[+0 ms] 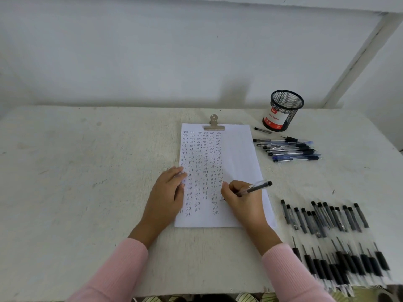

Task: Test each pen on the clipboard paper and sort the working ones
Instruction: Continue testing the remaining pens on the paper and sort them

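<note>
A white sheet (pixel 237 153) lies under the metal clip (pixel 214 124) of a clipboard, covered in columns of small handwritten "test" words. My right hand (pixel 244 201) grips a clear black-capped pen (pixel 256 188), its tip down on the paper at the lower right of the writing. My left hand (pixel 168 192) rests flat on the sheet's left edge, fingers straight. A small group of pens (pixel 290 149) lies to the right of the clipboard. A large row of black pens (pixel 331 232) lies at the lower right.
A black mesh pen cup (pixel 283 111) with a red-and-white label stands at the back right; one loose pen (pixel 262 130) lies beside it. The white table (pixel 76 182) ends at a wall behind and at its front edge near my sleeves.
</note>
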